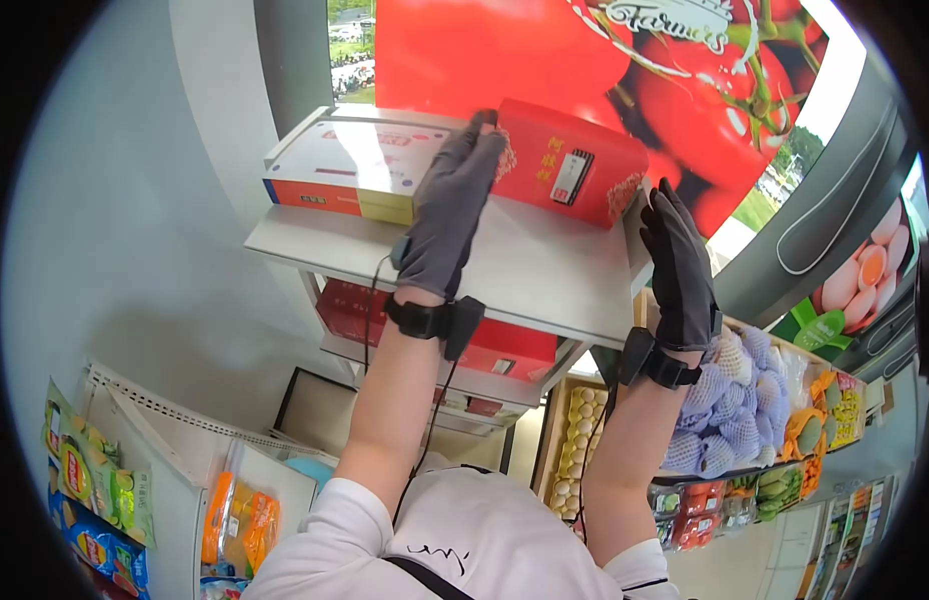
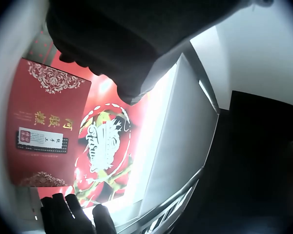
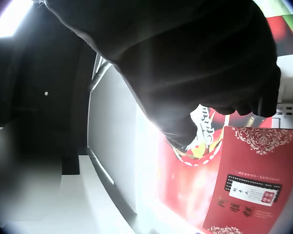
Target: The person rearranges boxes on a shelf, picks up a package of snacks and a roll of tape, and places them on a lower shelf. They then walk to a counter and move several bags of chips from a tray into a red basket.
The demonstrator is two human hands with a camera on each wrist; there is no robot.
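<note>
A red gift box [image 1: 574, 165] with gold characters and pale lace patterns at its ends stands on the white shelf top [image 1: 544, 265]. My gloved left hand [image 1: 449, 210] reaches to its left end, fingers straight, overlapping that edge in the head view. At the box's other end is my gloved right hand [image 1: 676, 260], its fingers extended and a small gap showing between them and the box. Left of the left hand lies a flat white box [image 1: 359, 160] with a red and yellow side. The right wrist view shows the red box [image 3: 254, 180] below the right fingers.
Behind the shelf hangs a large tomato poster [image 1: 484, 50]. More red boxes [image 1: 504, 350] sit on the tier below. Egg trays [image 1: 580, 440] and net-wrapped fruit [image 1: 724, 410] stand at the right; snack bags [image 1: 89, 480] fill a rack at the lower left.
</note>
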